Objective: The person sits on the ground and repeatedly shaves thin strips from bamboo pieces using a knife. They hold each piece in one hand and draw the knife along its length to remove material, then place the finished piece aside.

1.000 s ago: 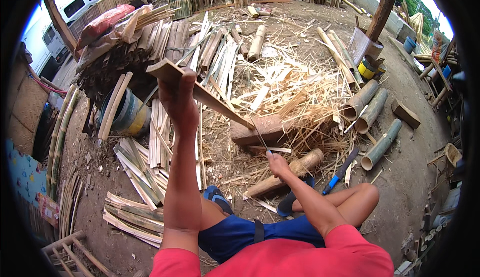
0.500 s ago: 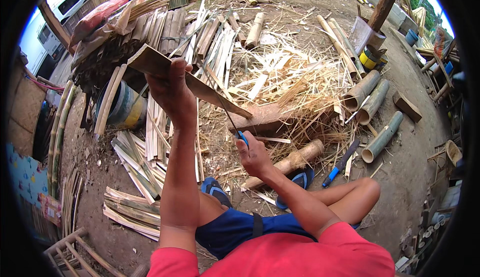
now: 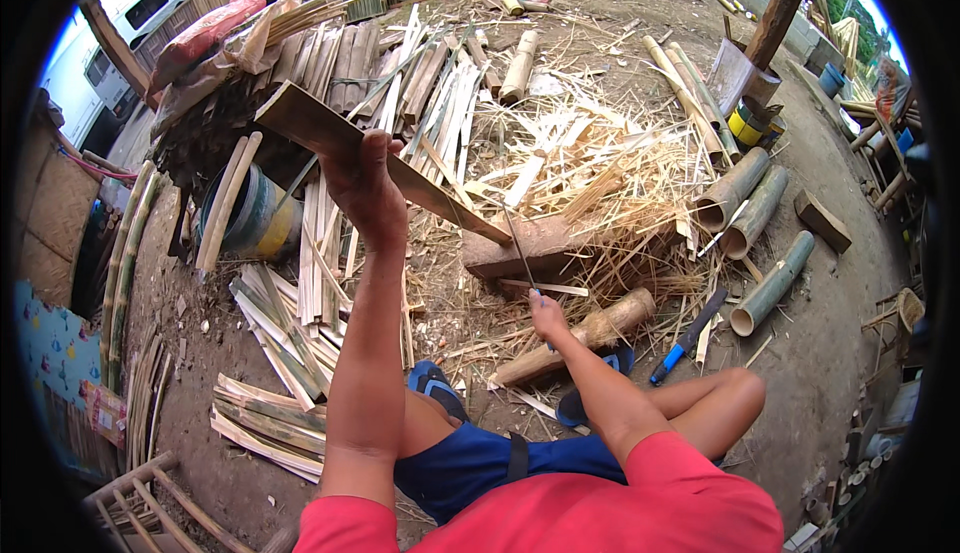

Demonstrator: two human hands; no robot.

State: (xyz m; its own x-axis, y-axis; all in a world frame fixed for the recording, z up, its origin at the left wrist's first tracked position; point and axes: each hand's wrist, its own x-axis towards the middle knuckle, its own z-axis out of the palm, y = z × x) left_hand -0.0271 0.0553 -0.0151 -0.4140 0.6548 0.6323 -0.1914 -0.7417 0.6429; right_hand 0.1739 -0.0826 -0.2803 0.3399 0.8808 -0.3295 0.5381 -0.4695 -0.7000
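Observation:
My left hand (image 3: 368, 193) is closed around a split bamboo slat (image 3: 440, 194), tilted from upper left to lower right. The slat's lower end rests on a wooden block (image 3: 555, 241). In my right hand (image 3: 547, 318) is a knife (image 3: 523, 251) with a thin dark blade pointing away from me; my fingers mostly cover its blue handle. The blade passes beside the slat's lower end; whether it touches cannot be told. A round pole piece (image 3: 590, 337) lies on the ground between my feet and the block.
Pale shavings (image 3: 600, 163) heap behind the block. A second blade with a blue handle (image 3: 668, 364) lies right of my foot. Cut bamboo tubes (image 3: 770, 288) lie farther right. Split strips (image 3: 270, 423) and a bucket (image 3: 275, 228) are on the left.
My right hand has pushed the knife forward and to the right, down along the slat to its lower end. My left hand still grips the slat, shifted slightly right in view.

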